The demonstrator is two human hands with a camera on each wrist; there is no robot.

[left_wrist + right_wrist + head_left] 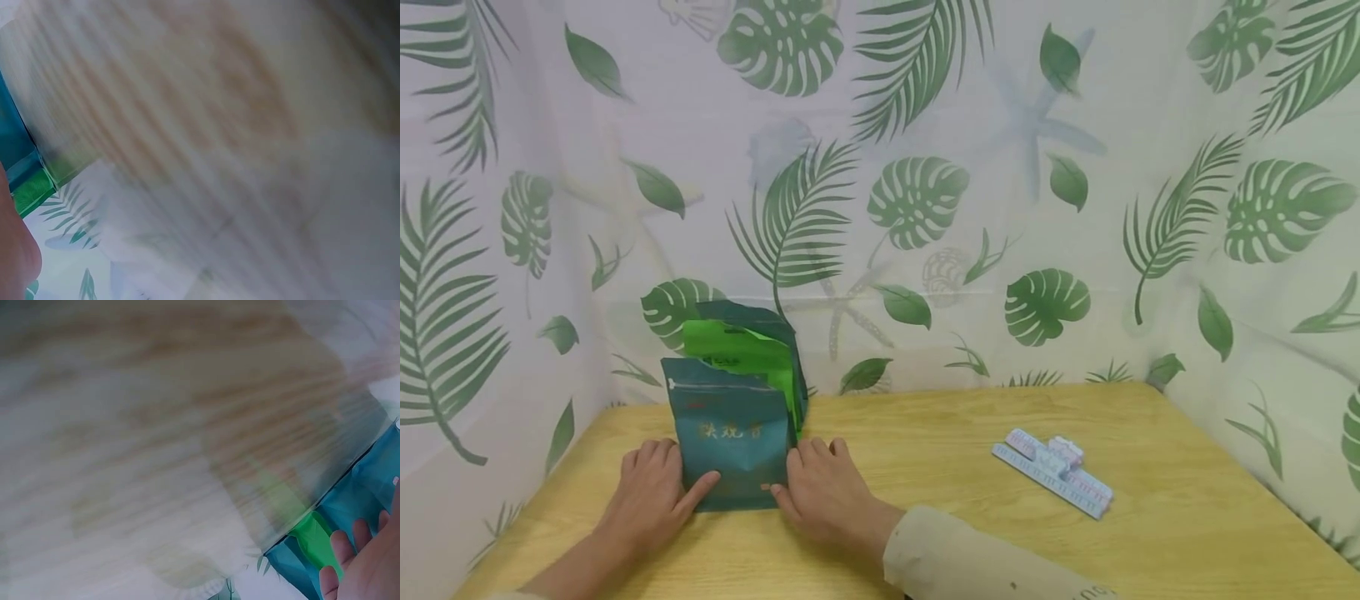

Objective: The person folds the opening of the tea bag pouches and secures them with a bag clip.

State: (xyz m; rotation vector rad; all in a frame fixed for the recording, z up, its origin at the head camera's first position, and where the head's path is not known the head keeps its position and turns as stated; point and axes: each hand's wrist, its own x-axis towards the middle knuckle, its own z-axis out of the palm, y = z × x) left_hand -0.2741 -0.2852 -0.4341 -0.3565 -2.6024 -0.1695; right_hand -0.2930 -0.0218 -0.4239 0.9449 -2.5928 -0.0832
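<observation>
A teal tea pouch (730, 450) with gold lettering stands upright on the table, its upper edge uneven. At its lower left side my left hand (647, 487) holds it, thumb laid over the front. My right hand (831, 492) holds the lower right side, thumb near the bottom corner. Directly behind stand a bright green pouch (730, 337) and another dark teal pouch (752, 314), both mostly hidden. The right wrist view shows the fingers (360, 534) along the pouches' sides. Only part of the left hand (19, 250) shows in its wrist view.
On the right of the wooden table (925, 450) lies a pale blue and pink clip (1056, 471) with ruler markings. A leaf-printed curtain (917, 200) encloses the back and both sides. Blurred pale material fills most of both wrist views.
</observation>
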